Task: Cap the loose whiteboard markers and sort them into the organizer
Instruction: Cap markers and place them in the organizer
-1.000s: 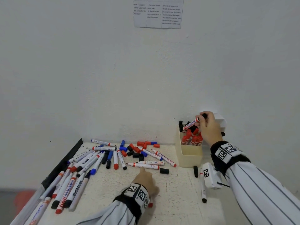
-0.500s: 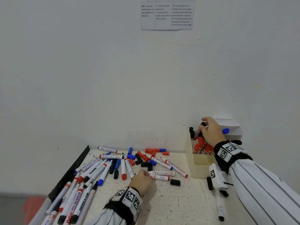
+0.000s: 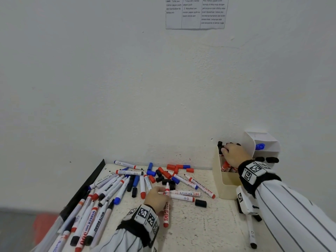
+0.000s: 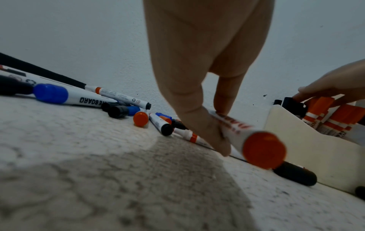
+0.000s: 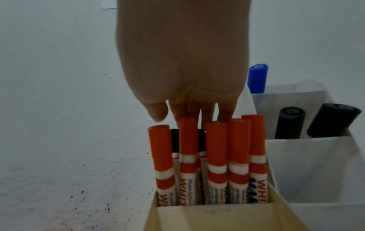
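Table [image 3: 209,233] with a speckled white top sits against a white wall, and lots of markers and loose caps lie on it. Cream organizer [image 3: 221,180] stands at the back right by the wall, with a white box [image 3: 267,142] just beside it.

The right hand [image 3: 234,154] reaches out over the organizer with its back up and its fingers pointing down. The fingertips [image 5: 225,115] touch the tops of the red-capped markers [image 5: 217,156] standing in the organizer. I cannot tell if the fingers grip one of them.

The left hand [image 3: 157,197] hangs low over the middle of the table, fingers pointing down. It pinches a red marker [image 3: 166,215] between thumb and finger. This marker is white with red writing and a red back end [image 4: 263,150]. Its tip has no cap and points toward the wall. The back end sticks out under the wrist, toward the person. It crosses over two markers lying flat on the table [image 3: 183,195].

A black cap [image 3: 201,203] lies near those two markers.
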The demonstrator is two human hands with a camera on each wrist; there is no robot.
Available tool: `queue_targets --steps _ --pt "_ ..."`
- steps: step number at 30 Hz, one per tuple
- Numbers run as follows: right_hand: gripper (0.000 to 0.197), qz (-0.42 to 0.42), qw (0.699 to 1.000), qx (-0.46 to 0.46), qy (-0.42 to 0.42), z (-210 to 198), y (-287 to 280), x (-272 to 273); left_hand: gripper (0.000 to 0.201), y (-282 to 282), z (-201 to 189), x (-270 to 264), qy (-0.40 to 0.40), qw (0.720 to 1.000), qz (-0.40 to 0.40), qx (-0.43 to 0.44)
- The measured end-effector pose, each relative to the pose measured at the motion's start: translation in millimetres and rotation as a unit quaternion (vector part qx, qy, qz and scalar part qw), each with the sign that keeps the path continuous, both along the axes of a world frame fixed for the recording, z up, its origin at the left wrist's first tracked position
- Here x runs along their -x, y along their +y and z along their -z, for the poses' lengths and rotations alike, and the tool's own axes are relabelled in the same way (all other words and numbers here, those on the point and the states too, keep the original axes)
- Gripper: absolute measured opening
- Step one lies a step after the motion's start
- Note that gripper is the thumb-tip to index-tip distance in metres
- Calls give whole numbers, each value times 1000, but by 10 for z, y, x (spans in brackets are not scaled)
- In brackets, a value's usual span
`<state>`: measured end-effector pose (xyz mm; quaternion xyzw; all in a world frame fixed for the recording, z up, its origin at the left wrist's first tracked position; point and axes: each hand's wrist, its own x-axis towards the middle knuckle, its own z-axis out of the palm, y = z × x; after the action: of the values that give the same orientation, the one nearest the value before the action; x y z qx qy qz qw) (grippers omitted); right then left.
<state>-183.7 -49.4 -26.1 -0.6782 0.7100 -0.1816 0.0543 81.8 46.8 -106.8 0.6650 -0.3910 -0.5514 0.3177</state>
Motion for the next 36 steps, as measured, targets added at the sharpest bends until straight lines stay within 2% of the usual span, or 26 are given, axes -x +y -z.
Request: queue_targets --steps 4,8,11,13,16,19,21,24,27,30,32,36 --pt "34 9 999 -32 0 -16 29 -59 35 17 4 -38 -4 999 -38 14" --pt "28 3 995 94 -40 -80 120 -232 39 38 -2 -148 -60 995 -58 46" --pt "19 -62 982 162 -80 -121 177 -455 43 62 -3 -259 -88 992 -68 63" --pt "18 -108 981 122 -102 -108 206 -621 42 84 6 -330 -97 990 -75 70" --pt "27 -190 975 -31 -108 12 297 -872 35 99 23 -405 -140 984 -75 86" --pt "39 -258 949 -176 -47 238 389 -1101 34 109 18 -433 -146 982 -80 94" --pt "43 -269 937 -223 -15 405 411 -1213 33 124 6 -437 -146 981 -86 96" --pt "41 -229 943 -240 10 615 351 -1305 33 159 3 -436 -143 979 -99 103" --pt "26 -159 960 -226 44 719 257 -1344 33 162 37 -422 -123 982 -106 98" --pt "36 -134 978 -137 87 757 203 -1426 31 156 54 -420 -109 981 -121 102" --pt "37 -164 981 -85 53 732 197 -1543 30 149 71 -422 -102 980 -137 101" --pt "39 -287 945 -152 26 720 235 -1858 24 150 116 -412 -109 977 -145 116"
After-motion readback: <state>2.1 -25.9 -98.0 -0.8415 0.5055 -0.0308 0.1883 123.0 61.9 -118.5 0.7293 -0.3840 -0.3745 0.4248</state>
